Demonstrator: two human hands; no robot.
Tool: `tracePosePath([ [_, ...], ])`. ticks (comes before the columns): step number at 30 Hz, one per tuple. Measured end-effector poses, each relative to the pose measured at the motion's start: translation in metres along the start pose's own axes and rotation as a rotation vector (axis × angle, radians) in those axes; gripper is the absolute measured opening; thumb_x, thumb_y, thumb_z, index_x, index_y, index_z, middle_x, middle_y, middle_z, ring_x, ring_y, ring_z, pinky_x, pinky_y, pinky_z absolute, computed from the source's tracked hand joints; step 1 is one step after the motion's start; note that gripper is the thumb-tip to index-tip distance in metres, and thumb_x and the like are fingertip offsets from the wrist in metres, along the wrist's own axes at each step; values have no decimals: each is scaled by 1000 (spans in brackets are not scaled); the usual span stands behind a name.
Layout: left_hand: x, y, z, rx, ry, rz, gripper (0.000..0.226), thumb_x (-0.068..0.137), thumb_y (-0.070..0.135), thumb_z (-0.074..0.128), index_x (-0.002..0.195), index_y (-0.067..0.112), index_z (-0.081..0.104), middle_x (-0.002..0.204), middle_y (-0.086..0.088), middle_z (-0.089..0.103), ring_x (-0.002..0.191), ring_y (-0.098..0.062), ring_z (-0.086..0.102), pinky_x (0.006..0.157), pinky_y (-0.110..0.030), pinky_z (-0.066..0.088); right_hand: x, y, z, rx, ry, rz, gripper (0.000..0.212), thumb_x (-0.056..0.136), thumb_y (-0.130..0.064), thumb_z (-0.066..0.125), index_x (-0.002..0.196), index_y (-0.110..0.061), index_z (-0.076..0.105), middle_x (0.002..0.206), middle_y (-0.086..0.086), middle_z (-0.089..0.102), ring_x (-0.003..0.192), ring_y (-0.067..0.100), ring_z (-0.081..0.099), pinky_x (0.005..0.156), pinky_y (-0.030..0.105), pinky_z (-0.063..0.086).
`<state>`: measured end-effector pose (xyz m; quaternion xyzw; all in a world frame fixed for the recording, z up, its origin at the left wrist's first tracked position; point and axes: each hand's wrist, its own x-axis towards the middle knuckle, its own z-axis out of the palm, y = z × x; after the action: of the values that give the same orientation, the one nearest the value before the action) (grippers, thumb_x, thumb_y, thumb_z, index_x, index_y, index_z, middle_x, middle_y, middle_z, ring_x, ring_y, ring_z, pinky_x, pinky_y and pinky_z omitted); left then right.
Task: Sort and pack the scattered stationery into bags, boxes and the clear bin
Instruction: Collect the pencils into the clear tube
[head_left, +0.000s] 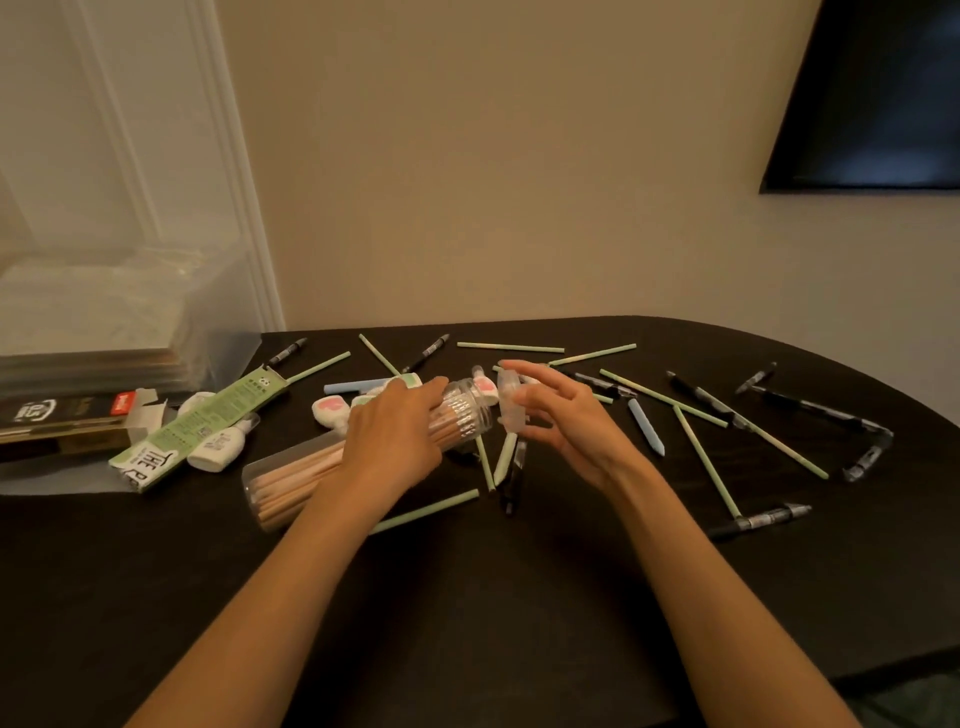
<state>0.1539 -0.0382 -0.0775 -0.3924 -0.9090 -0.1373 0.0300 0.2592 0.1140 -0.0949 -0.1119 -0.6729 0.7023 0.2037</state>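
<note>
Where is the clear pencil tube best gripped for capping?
Around its mid-barrel from above, as the left hand does: the clear pencil tube is round and lies on its side, with its open mouth toward the lid in the right hand.

Clear glossy plastic tube holds wooden pencils on matt table.

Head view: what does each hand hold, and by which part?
The left hand grips the clear pencil tube around its upper part, near the mouth; the right hand holds the clear lid by its rim.
</note>
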Motion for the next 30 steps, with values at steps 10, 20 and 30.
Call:
tracePosePath([
  [10, 56, 7, -15, -140, -88, 157, 81, 69, 16, 76, 137, 34, 36, 120, 0, 51, 104, -16, 48, 82, -30, 41, 48, -6, -14, -65, -54, -41, 36, 87, -6, 54, 104, -37, 63, 94, -5, 70, 101, 12, 63, 92, 34, 49],
  [20, 79, -4, -17, -189, -280, 320, 71, 67, 18, 77, 126, 39, 45, 97, 15, 46, 90, -6, 46, 61, -14, 34, 46, 7, -30, -85, -143, -27, 42, 71, -21, 73, 107, -41, 63, 108, -6, 66, 103, 13, 63, 79, 27, 54],
  [30, 80, -1, -15, -174, -323, 375, 80, 68, 22, 77, 135, 40, 37, 81, 23, 42, 74, 3, 43, 59, -14, 31, 41, 8, -26, -245, -123, -44, 39, 67, -43, 63, 105, -35, 56, 102, -2, 63, 90, 4, 66, 72, 20, 54],
])
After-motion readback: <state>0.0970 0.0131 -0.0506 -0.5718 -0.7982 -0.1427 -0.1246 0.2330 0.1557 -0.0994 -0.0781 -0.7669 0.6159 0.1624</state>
